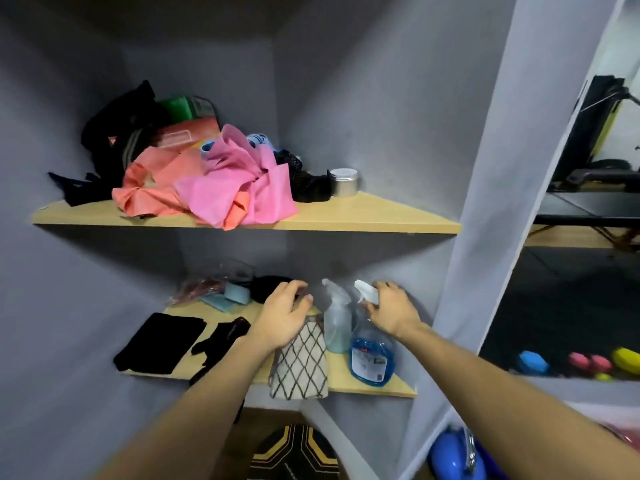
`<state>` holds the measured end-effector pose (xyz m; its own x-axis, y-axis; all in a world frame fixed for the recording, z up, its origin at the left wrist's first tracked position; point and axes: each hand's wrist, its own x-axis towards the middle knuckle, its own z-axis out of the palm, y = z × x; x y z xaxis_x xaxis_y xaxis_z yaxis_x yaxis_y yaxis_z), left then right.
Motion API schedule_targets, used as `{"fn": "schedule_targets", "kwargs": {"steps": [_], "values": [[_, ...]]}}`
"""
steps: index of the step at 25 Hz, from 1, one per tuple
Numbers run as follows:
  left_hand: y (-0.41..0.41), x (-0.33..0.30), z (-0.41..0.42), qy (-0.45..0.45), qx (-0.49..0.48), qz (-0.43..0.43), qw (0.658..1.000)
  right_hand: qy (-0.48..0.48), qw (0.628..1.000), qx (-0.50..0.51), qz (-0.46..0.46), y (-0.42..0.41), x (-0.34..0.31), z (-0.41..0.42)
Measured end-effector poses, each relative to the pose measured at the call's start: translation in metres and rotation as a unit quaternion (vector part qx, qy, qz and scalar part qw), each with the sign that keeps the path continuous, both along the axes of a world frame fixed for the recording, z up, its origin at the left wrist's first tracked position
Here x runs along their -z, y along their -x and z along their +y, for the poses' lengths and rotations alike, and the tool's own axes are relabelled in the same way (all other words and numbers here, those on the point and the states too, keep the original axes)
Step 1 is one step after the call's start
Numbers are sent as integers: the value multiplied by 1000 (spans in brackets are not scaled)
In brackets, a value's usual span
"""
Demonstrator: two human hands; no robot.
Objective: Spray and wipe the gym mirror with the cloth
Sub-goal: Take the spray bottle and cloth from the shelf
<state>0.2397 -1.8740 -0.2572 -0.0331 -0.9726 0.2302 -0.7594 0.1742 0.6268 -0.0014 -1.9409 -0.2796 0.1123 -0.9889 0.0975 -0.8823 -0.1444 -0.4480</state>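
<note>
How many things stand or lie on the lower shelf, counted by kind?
Spray bottles: 2, a clear bottle and a blue bottle
Checked cloth: 1
Black cloths: 2, a flat cloth and a crumpled cloth
Plastic bag: 1
Total: 6

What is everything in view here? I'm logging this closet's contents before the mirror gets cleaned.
Spray bottle: one, blue liquid, white trigger, lower shelf, right.
Clear bottle: one, pale, beside it.
Patterned cloth: one, beige with dark lattice, hanging over the lower shelf edge.
Black cloths: two, lower shelf, left.
Pink and orange cloths: a pile, upper shelf.
Tin: one, silver, upper shelf, right.
Dumbbells: several, blue, pink, yellow, far right.
Left hand: gripping the patterned cloth's top.
Right hand: on the spray bottle's trigger head.
</note>
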Motion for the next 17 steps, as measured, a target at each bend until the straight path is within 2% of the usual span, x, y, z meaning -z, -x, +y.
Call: {"fn": "schedule_targets", "kwargs": {"steps": [6, 17], "values": [[6, 20, -39, -14, 72, 21, 997, -20, 999, 13, -37, -10, 3, -19], [24, 16, -76, 42, 143, 55, 987, 35, 989, -135, -57, -24, -36, -2]]}}
